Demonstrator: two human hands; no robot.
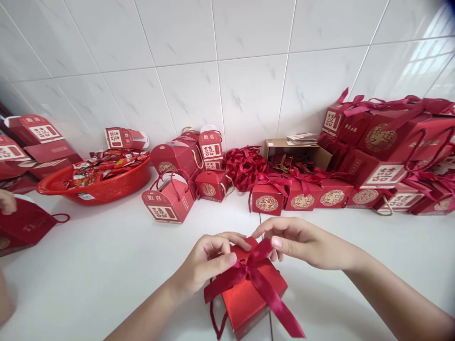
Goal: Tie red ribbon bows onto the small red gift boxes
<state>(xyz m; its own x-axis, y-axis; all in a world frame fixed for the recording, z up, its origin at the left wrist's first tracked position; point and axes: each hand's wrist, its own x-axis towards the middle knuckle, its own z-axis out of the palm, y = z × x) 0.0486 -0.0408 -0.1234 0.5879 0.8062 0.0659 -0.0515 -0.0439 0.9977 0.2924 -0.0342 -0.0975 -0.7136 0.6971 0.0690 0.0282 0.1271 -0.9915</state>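
A red gift box (245,303) stands on the white table in front of me, with a dark pink ribbon bow (246,270) tied on its top. My left hand (209,258) is at the bow's left side, its thumb and fingers pinching the left loop. On the right, my right hand (298,241) has its thumb and fingers around the upper right loop of the bow. A twisted red cord handle (217,322) hangs at the box's left side.
Finished boxes (266,199) line the wall, stacked high at right. Ribbons (245,166) lie beside an open carton (298,151). A red basket (103,187) holds packets. At far left, another person's hand (7,202) touches a red box (26,225).
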